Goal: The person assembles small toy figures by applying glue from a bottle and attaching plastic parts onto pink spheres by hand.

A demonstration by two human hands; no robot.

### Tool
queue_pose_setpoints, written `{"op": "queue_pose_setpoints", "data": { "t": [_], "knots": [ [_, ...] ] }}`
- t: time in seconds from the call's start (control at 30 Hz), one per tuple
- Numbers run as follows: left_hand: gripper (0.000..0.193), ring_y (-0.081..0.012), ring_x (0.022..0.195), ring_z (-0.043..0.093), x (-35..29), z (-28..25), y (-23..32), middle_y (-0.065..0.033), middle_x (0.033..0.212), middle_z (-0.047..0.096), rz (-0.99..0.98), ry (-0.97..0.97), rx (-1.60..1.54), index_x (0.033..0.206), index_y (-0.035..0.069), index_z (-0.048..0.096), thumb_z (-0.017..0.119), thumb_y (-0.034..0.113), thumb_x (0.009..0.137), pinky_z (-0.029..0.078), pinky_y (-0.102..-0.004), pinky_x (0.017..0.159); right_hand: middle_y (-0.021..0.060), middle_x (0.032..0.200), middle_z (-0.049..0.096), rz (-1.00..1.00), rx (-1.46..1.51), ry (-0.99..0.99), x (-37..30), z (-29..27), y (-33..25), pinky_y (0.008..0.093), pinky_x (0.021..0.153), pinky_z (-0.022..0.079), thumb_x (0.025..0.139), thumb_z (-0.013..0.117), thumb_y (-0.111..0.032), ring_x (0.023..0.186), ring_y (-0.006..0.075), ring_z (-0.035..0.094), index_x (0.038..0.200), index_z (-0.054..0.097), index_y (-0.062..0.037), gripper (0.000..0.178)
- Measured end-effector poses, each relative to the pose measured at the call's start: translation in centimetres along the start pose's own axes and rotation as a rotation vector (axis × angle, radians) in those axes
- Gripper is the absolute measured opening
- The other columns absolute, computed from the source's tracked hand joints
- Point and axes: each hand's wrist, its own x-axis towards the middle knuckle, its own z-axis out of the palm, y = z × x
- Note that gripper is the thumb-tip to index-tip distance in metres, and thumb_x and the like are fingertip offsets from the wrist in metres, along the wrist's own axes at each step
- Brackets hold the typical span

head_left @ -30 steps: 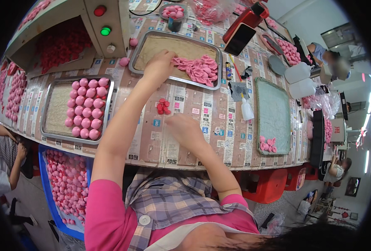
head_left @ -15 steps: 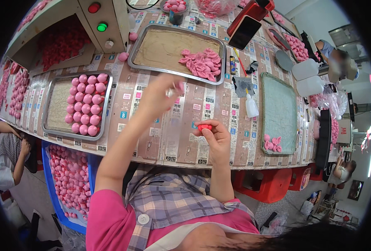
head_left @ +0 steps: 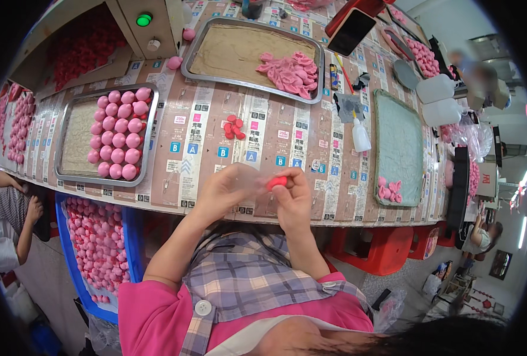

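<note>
My right hand pinches a small, rounded red piece between thumb and fingers, close to the table's front edge. Right beside it, my left hand is smeared by motion. Its fingertips reach toward the red piece, and whether they hold anything cannot be made out. Beyond both hands lies a small heap of red pieces on the table. At the far side, a metal tray carries a pile of soft pink petal-shaped pieces at its right end.
To the left, another metal tray holds rows of pink balls. A blue crate full of pink pieces stands below it. On the right are a greenish tray, a white squeeze bottle and a phone. Red stools stand under the table.
My left hand has come back from beside the far tray to my right hand, uncovering the heap of red pieces. My right hand still holds its red piece. The view has shifted slightly.
</note>
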Motion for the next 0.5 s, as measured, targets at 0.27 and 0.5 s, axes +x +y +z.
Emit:
{"op": "queue_pose_setpoints", "data": {
  "t": [0.27, 0.5],
  "knots": [
    [0.016, -0.0097, 0.080, 0.054, -0.1, -0.3, 0.1, -0.0044, 0.086, 0.058, -0.018, 0.056, -0.341, 0.093, 0.000, 0.054, 0.055, 0.000, 0.078, 0.043, -0.0219, 0.071, 0.0106, 0.089, 0.059, 0.240, 0.028, -0.004, 0.2, -0.4, -1.1, 0.0239, 0.072, 0.047, 0.079, 0.055, -0.003, 0.078, 0.0146, 0.058, 0.107, 0.050, 0.0019, 0.028],
    [0.016, -0.0098, 0.079, 0.055, -0.6, 0.2, 0.4, -0.0037, 0.085, 0.057, 0.112, 0.128, 0.091, 0.093, 0.000, 0.054, 0.056, 0.002, 0.078, 0.043, -0.0212, 0.071, 0.0075, 0.092, 0.058, 0.196, -0.187, -0.049, -0.3, 0.4, -0.6, 0.0211, 0.075, 0.046, 0.078, 0.055, 0.002, 0.083, 0.0115, 0.056, 0.107, 0.052, 0.0024, 0.030]
  ]
}}
